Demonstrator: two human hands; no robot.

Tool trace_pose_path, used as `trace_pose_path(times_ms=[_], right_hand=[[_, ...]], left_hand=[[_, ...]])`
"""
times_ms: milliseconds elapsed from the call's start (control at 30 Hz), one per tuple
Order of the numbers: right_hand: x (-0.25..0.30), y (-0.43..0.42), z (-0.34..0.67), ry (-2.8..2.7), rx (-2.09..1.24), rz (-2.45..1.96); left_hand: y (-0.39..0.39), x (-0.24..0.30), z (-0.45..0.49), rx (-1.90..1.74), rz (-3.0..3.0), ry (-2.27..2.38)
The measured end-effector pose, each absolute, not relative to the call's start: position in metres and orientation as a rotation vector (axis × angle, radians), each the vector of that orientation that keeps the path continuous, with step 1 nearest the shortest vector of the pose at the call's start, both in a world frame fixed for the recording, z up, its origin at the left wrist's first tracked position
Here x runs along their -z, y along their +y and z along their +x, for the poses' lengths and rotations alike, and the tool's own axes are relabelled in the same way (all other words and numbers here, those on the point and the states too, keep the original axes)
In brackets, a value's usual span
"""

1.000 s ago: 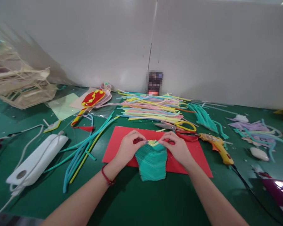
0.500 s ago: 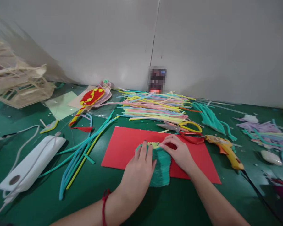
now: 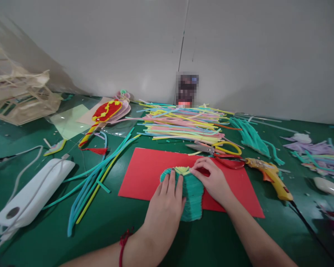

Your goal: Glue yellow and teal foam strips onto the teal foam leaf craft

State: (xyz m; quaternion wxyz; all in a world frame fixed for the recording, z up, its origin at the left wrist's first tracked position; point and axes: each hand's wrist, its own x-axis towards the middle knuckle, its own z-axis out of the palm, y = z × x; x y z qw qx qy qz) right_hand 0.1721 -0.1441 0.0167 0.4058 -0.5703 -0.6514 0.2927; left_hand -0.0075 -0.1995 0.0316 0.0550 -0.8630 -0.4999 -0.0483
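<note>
A flat teal panel of pipe cleaners [image 3: 193, 200] lies partly on a red sheet [image 3: 144, 167], its lower end past the sheet's edge. My left hand [image 3: 167, 200] rests flat on the panel's left part with its fingers stretched out. At the panel's top, short pale yellow pipe cleaners [image 3: 182, 170] form a V-shaped patch. My right hand [image 3: 210, 176] is closed in a pinch at the right end of this patch, on a yellow pipe cleaner whose tip the fingers hide.
Behind the sheet lie scissors [image 3: 211, 148] and a pile of coloured pipe cleaners [image 3: 183, 124]. A yellow glue gun [image 3: 269, 176] is at right, with its cord running forward. Loose blue and green stems [image 3: 91, 185] and a white power strip [image 3: 35, 193] lie left.
The view has shifted slightly. My left fingers have spread a little, so more of the yellow patch shows. My right hand stays pinched at the patch's right end.
</note>
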Motion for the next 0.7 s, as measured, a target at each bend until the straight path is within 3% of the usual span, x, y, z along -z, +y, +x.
trace_pose_path(times_ms=[700], right_hand=[[-0.0095,-0.1434,0.1734,-1.689,-0.637,-1.438]], left_hand=[[-0.1943,-0.0267,-0.0079,0.192,-2.615,-1.476]])
